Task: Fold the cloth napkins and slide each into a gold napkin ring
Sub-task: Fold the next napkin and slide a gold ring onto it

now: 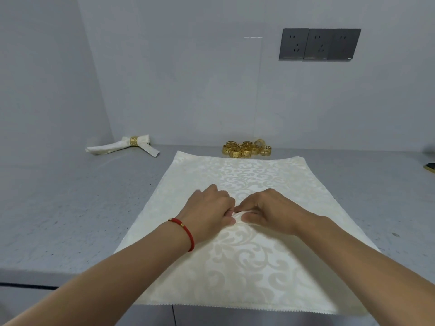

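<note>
A cream napkin (pixel 244 267) with a leaf pattern lies spread flat on the grey counter, its near edge hanging over the front. At its middle my left hand (pixel 208 211) and my right hand (pixel 270 209) meet, and both pinch a small raised fold of the cloth between fingers and thumbs. Several loose gold napkin rings (pixel 246 149) sit in a cluster just beyond the napkin's far edge. At the back left lies a folded napkin (pixel 110 147) with a gold ring (pixel 134 141) round it.
The grey speckled counter (pixel 66 208) meets white walls at the back and left. A dark socket panel (pixel 319 44) is on the back wall. A dark object (pixel 429 166) shows at the right edge.
</note>
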